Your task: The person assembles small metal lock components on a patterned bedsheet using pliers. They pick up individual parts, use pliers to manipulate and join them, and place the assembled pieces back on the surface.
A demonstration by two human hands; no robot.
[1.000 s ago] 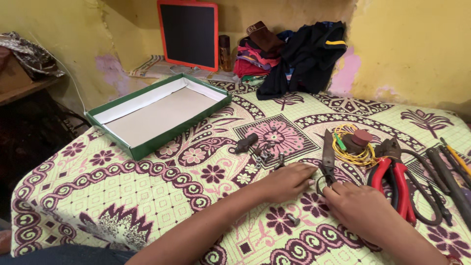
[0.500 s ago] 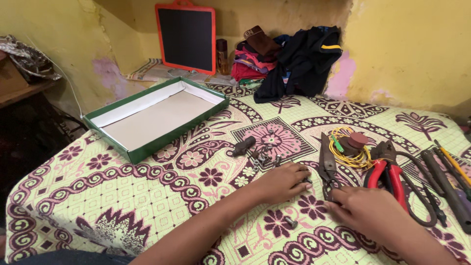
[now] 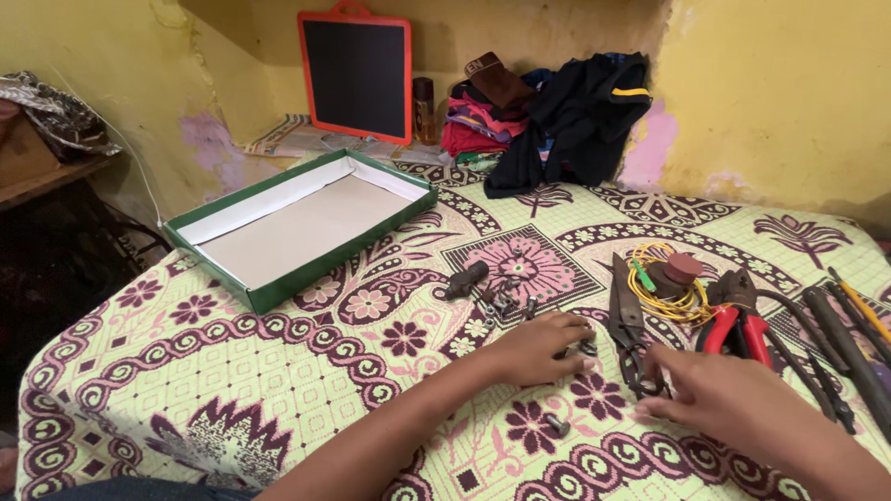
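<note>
Two hands on bed | left hand [image 3: 536, 348] fingers curled over bolts [image 3: 587, 350] | right hand [image 3: 724, 401] open, touching scissors [image 3: 628, 320] | step: gathering bolts

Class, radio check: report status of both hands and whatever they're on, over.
Left hand flat on the cloth, fingertips on small bolts. Right hand open, fingers at the scissors handles. Loose bolt between the hands; red-handled pliers close beside.
</note>
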